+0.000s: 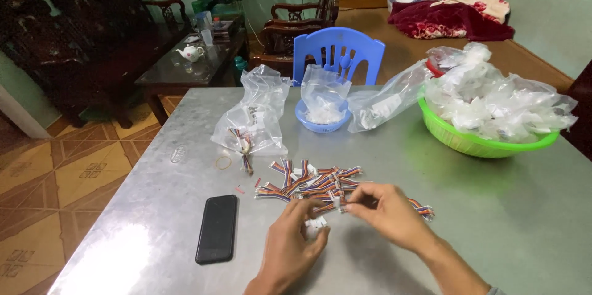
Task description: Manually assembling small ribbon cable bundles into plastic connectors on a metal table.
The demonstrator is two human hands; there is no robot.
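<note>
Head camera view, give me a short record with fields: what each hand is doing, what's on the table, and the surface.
left hand: left hand pinches small white connectors
right hand: right hand grips a rainbow wire lead
pile: rainbow wire leads just beyond the hands
phone: black phone, face down, left of the hands
bags: clear bag of leads; green basin heaped with bags
bowl: blue bowl
surface: metal table

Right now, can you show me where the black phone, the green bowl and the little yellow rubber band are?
Flat black phone (217,228), head view: middle of its dark screen.
Round green plastic bowl (475,143), head view: its front outer wall.
Thin yellow rubber band (216,162), head view: left edge of the loop.
</note>
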